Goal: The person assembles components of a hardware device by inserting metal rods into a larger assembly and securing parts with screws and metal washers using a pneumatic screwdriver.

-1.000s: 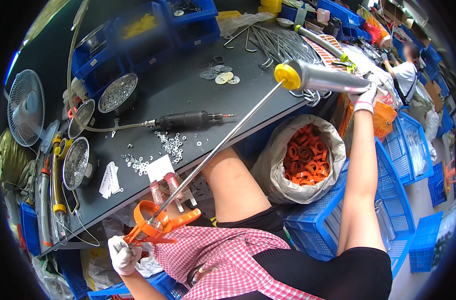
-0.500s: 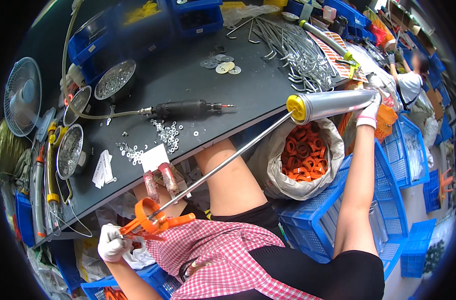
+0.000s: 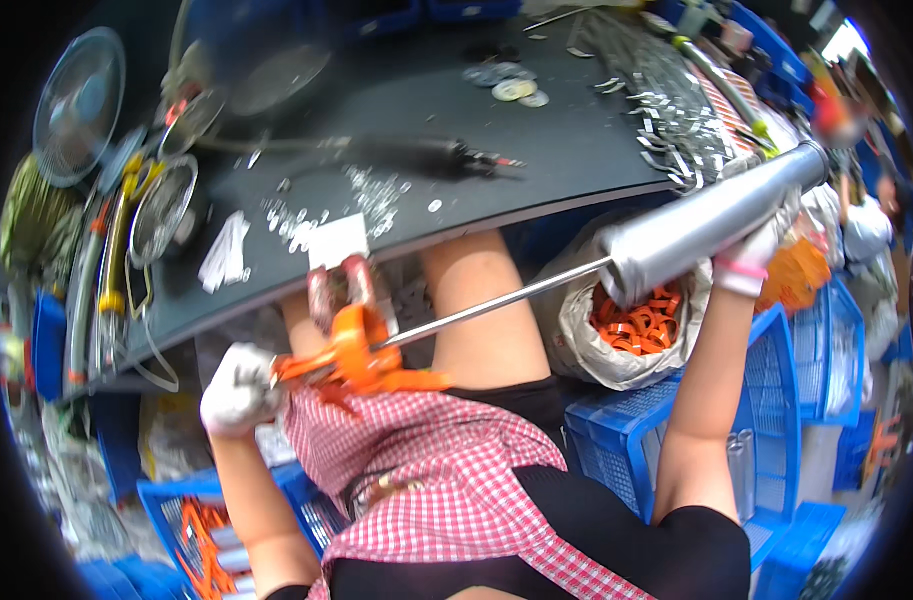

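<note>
My left hand [image 3: 239, 390], in a white glove, is closed around the grip of an orange caulking gun handle [image 3: 362, 350] with a ring-shaped front. From that handle a long thin metal rod [image 3: 497, 302] slants up to the right, and its far end enters a silver tube [image 3: 712, 222]. Farther right, my white-gloved right hand [image 3: 752, 255] grips the tube from below, its fingers partly hidden behind it. Tube and rod are held in line, above my lap and the front edge of the black table [image 3: 547, 200].
A white sack [image 3: 567, 340] of orange rings [image 3: 642, 340] stands beside a blue crate [image 3: 617, 430] on the right. On the table lie a blurred black power screwdriver [image 3: 417, 157], scattered washers [image 3: 372, 200] and a pile of metal rods [image 3: 667, 110]. Another crate [image 3: 167, 500] sits lower left.
The yellow cap no longer shows at the tube's near end. The orange handle has moved up and right, and the tube has tilted more steeply. My view has shifted.
</note>
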`<state>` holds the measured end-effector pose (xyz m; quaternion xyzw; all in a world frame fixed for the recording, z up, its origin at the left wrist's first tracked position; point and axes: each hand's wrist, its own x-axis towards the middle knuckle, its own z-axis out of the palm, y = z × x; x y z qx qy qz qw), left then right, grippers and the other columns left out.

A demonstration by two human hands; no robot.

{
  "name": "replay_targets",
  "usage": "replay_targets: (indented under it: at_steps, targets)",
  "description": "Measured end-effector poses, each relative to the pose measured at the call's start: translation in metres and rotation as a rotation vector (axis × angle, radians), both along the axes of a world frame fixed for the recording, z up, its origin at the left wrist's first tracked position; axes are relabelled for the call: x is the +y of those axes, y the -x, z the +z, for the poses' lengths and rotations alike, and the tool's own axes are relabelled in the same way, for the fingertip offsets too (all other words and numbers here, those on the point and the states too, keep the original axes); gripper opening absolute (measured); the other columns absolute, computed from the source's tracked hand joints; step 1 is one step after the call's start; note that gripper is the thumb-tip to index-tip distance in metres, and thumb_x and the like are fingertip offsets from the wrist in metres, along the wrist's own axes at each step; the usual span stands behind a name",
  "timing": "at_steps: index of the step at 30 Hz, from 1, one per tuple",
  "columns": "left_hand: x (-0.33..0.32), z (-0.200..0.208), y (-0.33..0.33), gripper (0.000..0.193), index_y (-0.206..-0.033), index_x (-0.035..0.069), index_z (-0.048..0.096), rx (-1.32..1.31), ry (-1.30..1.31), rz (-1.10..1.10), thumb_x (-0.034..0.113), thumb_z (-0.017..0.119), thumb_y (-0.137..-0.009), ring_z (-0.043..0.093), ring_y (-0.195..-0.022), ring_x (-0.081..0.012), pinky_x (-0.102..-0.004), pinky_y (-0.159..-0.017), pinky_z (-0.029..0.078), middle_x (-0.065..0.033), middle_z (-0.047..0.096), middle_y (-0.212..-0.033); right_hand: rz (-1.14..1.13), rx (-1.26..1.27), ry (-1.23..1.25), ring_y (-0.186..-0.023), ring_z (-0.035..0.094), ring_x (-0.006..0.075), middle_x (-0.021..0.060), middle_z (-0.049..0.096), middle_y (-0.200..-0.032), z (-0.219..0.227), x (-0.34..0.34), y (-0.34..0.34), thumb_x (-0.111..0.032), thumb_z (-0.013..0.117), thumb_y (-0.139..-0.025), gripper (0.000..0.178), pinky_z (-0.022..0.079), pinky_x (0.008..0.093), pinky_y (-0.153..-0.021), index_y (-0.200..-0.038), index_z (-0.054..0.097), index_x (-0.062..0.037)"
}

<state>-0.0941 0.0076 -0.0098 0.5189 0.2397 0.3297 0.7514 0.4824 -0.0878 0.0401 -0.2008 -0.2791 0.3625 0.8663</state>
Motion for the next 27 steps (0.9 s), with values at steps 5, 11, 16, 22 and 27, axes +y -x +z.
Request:
replay_targets:
  at_steps: [5, 11, 16, 22, 27]
  targets:
    - [0.003, 0.017, -0.075, 0.042, -0.069, -0.001, 0.050, 0.049, 0.227, -0.201, 0.032, 0.076, -0.070, 0.034, -0.037, -0.0044, -0.0201, -0.035, 0.024, 0.0014, 0.043, -0.051, 0.214, -0.122, 0.256, -0.107, 0.053, 0.0276, 0.0163, 0.053, -0.116, -0.009, 0.015, 0.222, -0.062, 0.061, -0.076, 0.074, 0.045, 0.0413, -0.092, -0.123, 0.044, -0.0060]
    - [-0.002, 0.028, -0.094, 0.022, -0.079, 0.000, 0.055, 0.445, -0.295, 0.381, 0.019, 0.063, -0.085, 0.047, -0.049, -0.0048, -0.0189, -0.045, 0.037, 0.0015, 0.052, -0.063, 0.554, -0.222, 0.283, -0.116, 0.048, 0.0231, 0.0159, 0.042, -0.134, -0.031, 0.025, 0.253, -0.059, 0.071, -0.069, 0.083, 0.042, 0.0379, -0.096, -0.129, 0.037, -0.0130]
    - [-0.025, 0.075, -0.151, 0.088, -0.123, 0.010, 0.050, 0.631, -1.548, 0.576, 0.027, 0.083, -0.043, 0.058, -0.090, -0.0299, -0.0418, -0.077, 0.047, -0.0104, 0.059, -0.091, 0.498, -0.247, 0.340, -0.116, 0.047, 0.0212, 0.0133, 0.043, -0.133, -0.042, 0.027, 0.267, -0.058, 0.072, -0.069, 0.085, 0.041, 0.0370, -0.096, -0.131, 0.035, -0.0134]
    - [-0.004, 0.055, -0.158, 0.104, -0.137, 0.013, 0.035, 0.698, -1.295, 0.278, 0.036, 0.084, -0.047, 0.064, -0.080, -0.0307, -0.0373, -0.070, 0.051, -0.0126, 0.064, -0.094, 0.323, -0.586, 0.179, -0.108, 0.054, 0.0230, 0.0136, 0.053, -0.118, -0.049, 0.034, 0.249, -0.047, 0.076, -0.071, 0.078, 0.046, 0.0360, -0.093, -0.123, 0.040, 0.0004]
    - [-0.004, 0.058, -0.171, 0.112, -0.139, 0.010, 0.030, 0.568, -1.149, 0.150, 0.035, 0.086, -0.045, 0.064, -0.077, -0.0326, -0.0383, -0.069, 0.052, -0.0148, 0.064, -0.090, 0.217, -0.611, 0.040, -0.103, 0.058, 0.0228, 0.0147, 0.056, -0.114, -0.069, 0.031, 0.239, -0.042, 0.077, -0.072, 0.072, 0.049, 0.0347, -0.087, -0.119, 0.044, 0.0028]
